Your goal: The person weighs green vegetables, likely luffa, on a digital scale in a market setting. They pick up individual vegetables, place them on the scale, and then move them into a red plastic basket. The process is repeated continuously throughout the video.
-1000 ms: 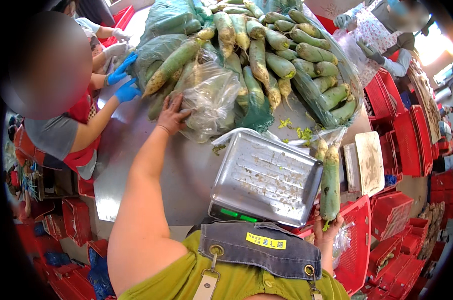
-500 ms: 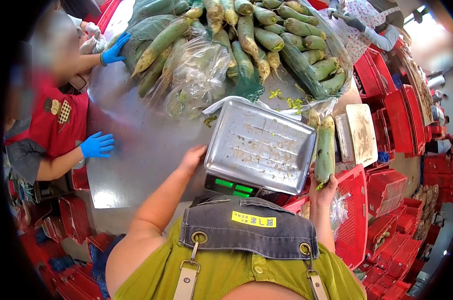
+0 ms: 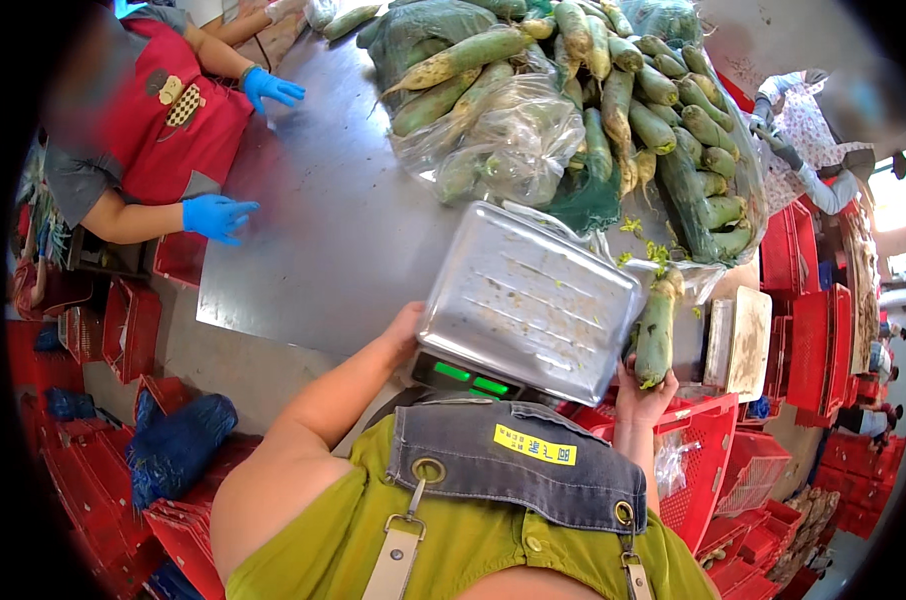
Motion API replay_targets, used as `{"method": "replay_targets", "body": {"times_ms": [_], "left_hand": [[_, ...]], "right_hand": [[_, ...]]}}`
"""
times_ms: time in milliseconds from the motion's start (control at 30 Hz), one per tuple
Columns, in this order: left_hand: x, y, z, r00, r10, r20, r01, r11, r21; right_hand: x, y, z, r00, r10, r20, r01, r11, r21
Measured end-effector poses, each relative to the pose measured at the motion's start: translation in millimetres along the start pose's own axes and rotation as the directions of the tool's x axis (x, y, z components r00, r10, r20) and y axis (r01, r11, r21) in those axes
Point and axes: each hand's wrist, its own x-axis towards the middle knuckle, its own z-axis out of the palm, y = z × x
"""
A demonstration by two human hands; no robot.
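Note:
My left hand (image 3: 405,328) rests against the left edge of a metal weighing scale (image 3: 528,300), whose green display faces me. My right hand (image 3: 641,392) grips the lower end of a long green-and-white radish (image 3: 657,328), held upright beside the scale's right edge. A large heap of similar radishes (image 3: 633,100), some in clear plastic bags (image 3: 503,140), lies on the steel table (image 3: 323,230) beyond the scale.
A person in a red top with blue gloves (image 3: 218,215) stands at the table's left side. Another person in a patterned sleeve (image 3: 808,160) works at the far right. Red plastic crates (image 3: 713,450) stand around the table. A white cutting board (image 3: 738,340) lies right of the scale.
My left hand pulled back from the bagged radishes to the scale's left edge. My right hand keeps holding the radish beside the scale. The view has shifted closer to the table.

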Motion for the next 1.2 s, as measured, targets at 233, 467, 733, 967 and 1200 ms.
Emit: {"method": "replay_targets", "body": {"times_ms": [233,467,733,967,1200], "left_hand": [[-58,-2,-163,0.871,0.063,-0.486,-0.132,0.985,-0.108],[-41,42,-338,0.722,0.291,-0.628,-0.461,0.878,-0.124],[-36,95,-373,0.519,0.469,-0.715,-0.581,0.807,0.107],[-91,112,-243,-0.275,0.660,-0.699,-0.569,0.474,0.672],[-66,160,37,0.843,0.452,0.292,-0.332,0.864,-0.378]], "right_hand": [[-14,38,41,0.986,0.009,0.164,-0.014,1.000,0.024],[-26,38,47,0.890,0.115,0.441,-0.056,0.988,-0.145],[-35,25,92,0.810,0.182,0.558,-0.032,0.963,-0.267],[-48,46,132,0.666,0.277,0.692,-0.099,0.953,-0.286],[-48,110,203,0.244,0.389,0.888,0.262,0.855,-0.447]]}}
